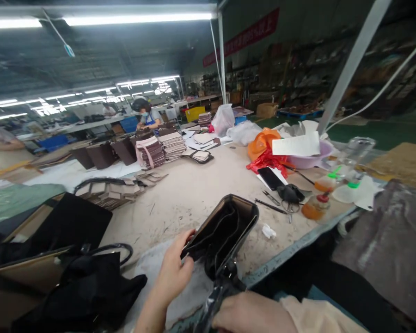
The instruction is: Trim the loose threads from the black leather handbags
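Observation:
An open black bag (225,231) with inner pockets lies tilted over the near edge of the worktable (194,194). My left hand (175,270) pinches its left rim, thumb on the inside. My right hand (253,312) is at the bottom of the view, fingers closed around a dark crinkled piece (217,293) that hangs from the bag's lower end.
Black bags and handles (86,286) lie at the near left. Stacks of brown cut pieces (107,192) cover the left and back. Scissors (289,199), a phone (271,177), glue bottles (315,208), a pink basin (312,159) and plastic bags (263,145) crowd the right. A person (147,115) works at the far end.

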Demonstrator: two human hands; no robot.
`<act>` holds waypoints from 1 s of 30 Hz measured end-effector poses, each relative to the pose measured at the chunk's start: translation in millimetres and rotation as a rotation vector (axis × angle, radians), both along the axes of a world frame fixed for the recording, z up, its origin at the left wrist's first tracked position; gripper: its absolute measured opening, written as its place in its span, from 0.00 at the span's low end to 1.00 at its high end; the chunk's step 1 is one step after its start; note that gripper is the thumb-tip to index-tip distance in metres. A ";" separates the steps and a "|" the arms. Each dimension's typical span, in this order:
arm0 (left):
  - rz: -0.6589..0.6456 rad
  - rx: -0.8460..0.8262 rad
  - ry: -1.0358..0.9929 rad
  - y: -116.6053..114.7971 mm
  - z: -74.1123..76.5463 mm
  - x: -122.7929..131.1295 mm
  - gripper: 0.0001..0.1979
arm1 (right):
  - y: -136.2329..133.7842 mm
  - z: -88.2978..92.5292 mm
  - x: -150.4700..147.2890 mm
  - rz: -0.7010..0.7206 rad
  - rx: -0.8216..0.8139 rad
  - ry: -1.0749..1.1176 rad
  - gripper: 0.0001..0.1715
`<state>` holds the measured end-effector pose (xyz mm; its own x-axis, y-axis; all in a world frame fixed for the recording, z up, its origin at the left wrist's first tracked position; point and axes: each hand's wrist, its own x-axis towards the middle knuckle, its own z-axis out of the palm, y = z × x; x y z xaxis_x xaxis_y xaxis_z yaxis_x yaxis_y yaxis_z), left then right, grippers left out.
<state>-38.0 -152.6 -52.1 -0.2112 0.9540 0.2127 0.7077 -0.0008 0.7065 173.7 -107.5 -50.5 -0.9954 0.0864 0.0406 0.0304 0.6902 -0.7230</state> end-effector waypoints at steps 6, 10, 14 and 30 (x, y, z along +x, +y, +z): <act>-0.101 0.007 -0.063 -8.4 2.1 -2.5 0.28 | 32.0 66.0 20.2 -0.264 0.004 0.109 0.10; -0.058 0.019 -0.031 -3.5 1.7 2.8 0.27 | 71.3 73.8 15.0 -0.379 0.202 0.245 0.13; 0.051 0.010 -0.006 8.4 -5.1 11.7 0.24 | 99.9 67.1 -2.1 -0.291 0.453 0.162 0.15; -0.073 -0.086 -0.126 27.1 9.9 8.0 0.11 | 107.0 58.0 -0.7 -0.350 0.406 -0.118 0.13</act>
<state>-30.0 -125.5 -42.3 -0.1604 0.9814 0.1056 0.6137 0.0154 0.7894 173.0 -0.5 7.5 -0.9098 0.4140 0.0293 0.3732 0.8469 -0.3787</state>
